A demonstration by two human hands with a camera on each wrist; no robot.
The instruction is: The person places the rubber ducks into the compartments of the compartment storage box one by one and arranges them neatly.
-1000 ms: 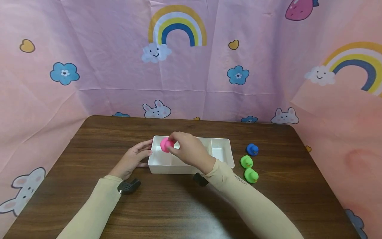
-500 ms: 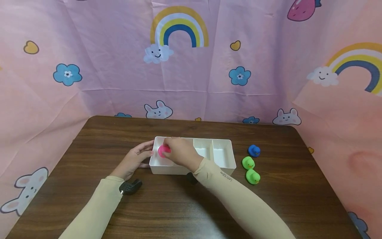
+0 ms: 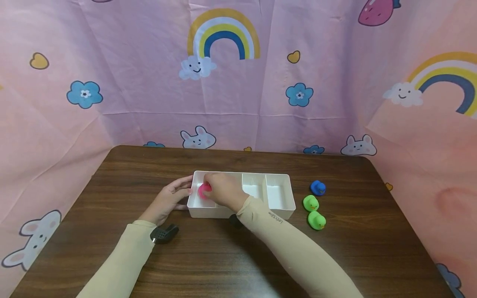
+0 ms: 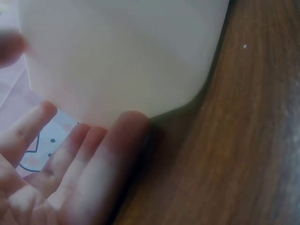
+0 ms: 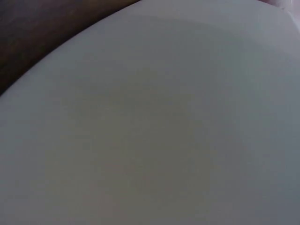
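A white box [image 3: 208, 212] with dividers sits in the middle of the wooden table. In its leftmost compartment, my right hand [image 3: 226, 191] pinches a pink toy duck [image 3: 203, 191], partly covered by the fingers. My left hand [image 3: 164, 201] rests against the box's left end. The left wrist view shows its extended fingers [image 4: 105, 171] touching the smooth outer wall [image 4: 122, 56]. The right wrist view is filled by a blurred pale wall [image 5: 154, 117], and neither the right fingers nor the duck appear there.
Right of the box stand a blue toy duck [image 3: 318, 188] and two green ones, the upper green duck [image 3: 311, 203] and the lower green duck [image 3: 316, 220]. A patterned pink cloth [image 3: 238, 91] hangs behind the brown table [image 3: 208, 265].
My right hand has moved left and down with the pink duck, from above the box into the leftmost compartment. The left hand stays at the box's end.
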